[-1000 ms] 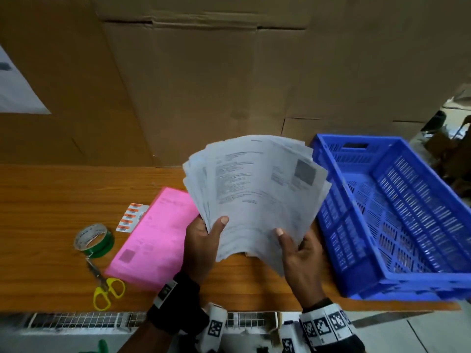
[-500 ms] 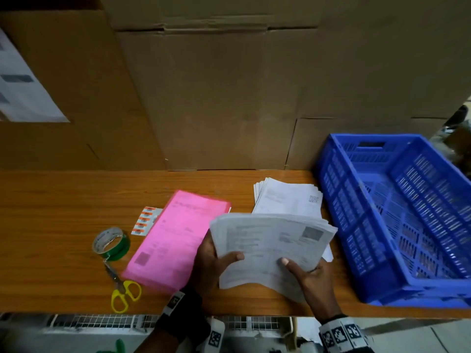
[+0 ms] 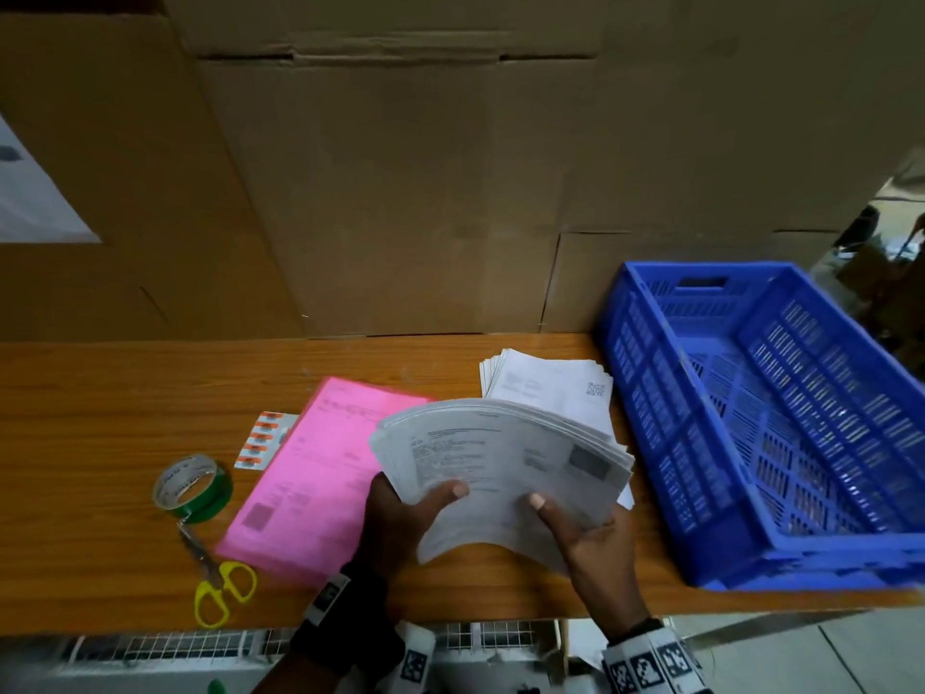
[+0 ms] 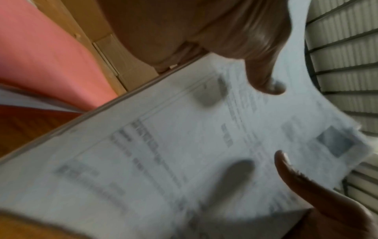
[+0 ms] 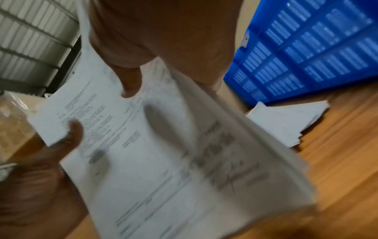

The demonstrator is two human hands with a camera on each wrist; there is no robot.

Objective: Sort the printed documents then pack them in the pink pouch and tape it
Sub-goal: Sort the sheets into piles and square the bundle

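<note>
Printed documents [image 3: 505, 473] are held as a thick, fanned sheaf above the front of the wooden table [image 3: 100, 403], just right of the pink pouch [image 3: 320, 473]. The sheaf is gripped at its near edge by both hands. The left hand [image 3: 400, 518] is curled around the lower left corner, its thumb laid across the top sheet. The right hand [image 3: 590, 538] is curled around the lower right part, its thumb also pressed on top. The fingers beneath the paper are hidden in every view.

The pink pouch is laid flat on the table, and its near right corner is covered by the left hand. Whether anything is inside it cannot be told. A second stack of papers [image 3: 550, 388] is seen flat on the table beyond the held sheaf, right of the pouch and just beside the blue crate [image 3: 650, 393]. Its near part is hidden by the held sheets. The crate is placed at the table's right end; only its slotted floor and walls are seen inside, and its right side is cut off.

Left of the pouch, a sheet of small orange labels [image 3: 263, 440], a green tape roll [image 3: 192, 488] and yellow-handled scissors [image 3: 220, 583] are found. Cardboard boxes [image 3: 400, 192] are stacked behind the pouch. The print on all sheets is too blurred to be read.
</note>
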